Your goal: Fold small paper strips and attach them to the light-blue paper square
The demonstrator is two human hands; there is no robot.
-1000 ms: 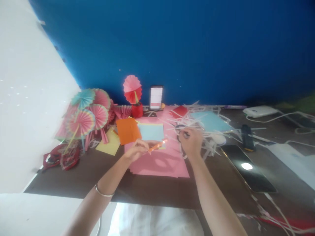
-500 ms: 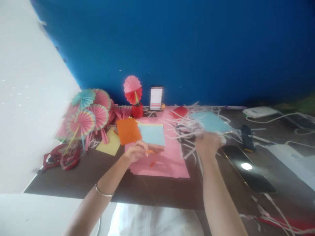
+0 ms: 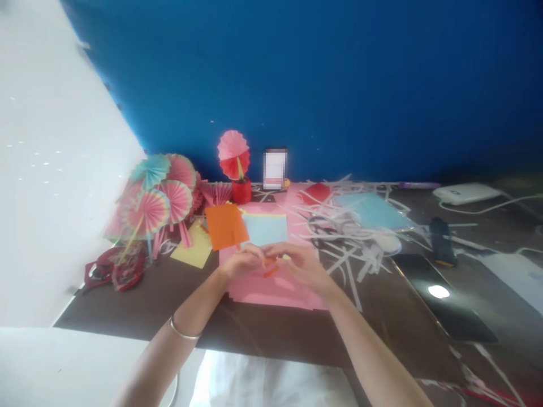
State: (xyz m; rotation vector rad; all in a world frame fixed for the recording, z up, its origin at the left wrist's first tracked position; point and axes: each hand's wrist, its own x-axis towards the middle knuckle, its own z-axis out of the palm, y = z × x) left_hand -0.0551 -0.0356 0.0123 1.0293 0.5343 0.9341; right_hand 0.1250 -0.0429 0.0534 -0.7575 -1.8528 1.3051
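Note:
My left hand (image 3: 246, 261) is closed in a pinch on a small orange paper strip (image 3: 270, 268) above the pink sheets (image 3: 275, 293). From the right, my right hand (image 3: 302, 264) meets it, its bent fingers closed at the strip's other side. A small pale spot shows by the right fingertips, too blurred to name. Just beyond the hands lie a light blue paper (image 3: 266, 228) and an orange paper square (image 3: 226, 226). A yellow sheet (image 3: 193, 249) rests to the left of them.
Pleated paper fans (image 3: 153, 198) crowd the left side, near red-handled scissors (image 3: 116, 268). A fan stands in a red pot (image 3: 241, 191). White paper strips (image 3: 352, 249) litter the right, beside a dark phone (image 3: 441, 297), a blue sheet (image 3: 373, 211) and a white device (image 3: 466, 194).
My right hand has come back leftward from the white strips to my left hand and the orange strip. The left hand stays over the pink sheets. The view has shifted slightly.

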